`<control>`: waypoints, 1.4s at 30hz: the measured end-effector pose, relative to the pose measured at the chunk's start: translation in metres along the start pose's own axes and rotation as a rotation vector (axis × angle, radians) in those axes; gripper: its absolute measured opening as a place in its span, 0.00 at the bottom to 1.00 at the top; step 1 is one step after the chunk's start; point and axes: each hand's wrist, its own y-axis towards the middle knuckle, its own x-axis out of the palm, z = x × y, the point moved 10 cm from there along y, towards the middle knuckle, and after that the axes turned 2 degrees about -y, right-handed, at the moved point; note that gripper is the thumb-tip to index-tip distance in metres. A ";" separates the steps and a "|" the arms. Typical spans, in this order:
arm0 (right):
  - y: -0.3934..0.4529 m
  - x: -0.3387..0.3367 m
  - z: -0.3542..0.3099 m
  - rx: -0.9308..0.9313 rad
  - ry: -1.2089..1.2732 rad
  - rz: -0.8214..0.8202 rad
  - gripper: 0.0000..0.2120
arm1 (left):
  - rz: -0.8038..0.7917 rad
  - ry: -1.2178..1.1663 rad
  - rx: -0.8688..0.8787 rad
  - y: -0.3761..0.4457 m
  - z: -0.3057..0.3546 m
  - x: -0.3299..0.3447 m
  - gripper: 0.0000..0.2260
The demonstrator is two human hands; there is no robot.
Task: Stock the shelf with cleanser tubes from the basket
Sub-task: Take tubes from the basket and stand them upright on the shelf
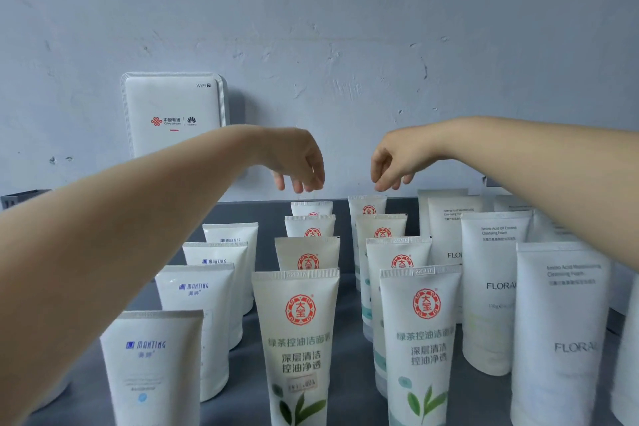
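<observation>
Apparently the placing step is just finishing: the left hand (299,162) and the right hand (392,162) hang over the back of the 2 red-logo rows, fingers loosely curled and pointing down, pinching nothing. The rear left tube (312,208) and the rear right tube (367,206) stand upright just below the fingertips, apart from them, on the dark shelf (349,349) among rows of other white tubes. The basket is out of view. Next, I judge, both hands must go back to it for more tubes.
</observation>
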 end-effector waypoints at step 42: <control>0.036 0.052 -0.015 -0.040 -0.241 -0.260 0.12 | -0.233 0.173 -0.018 0.033 -0.013 0.053 0.16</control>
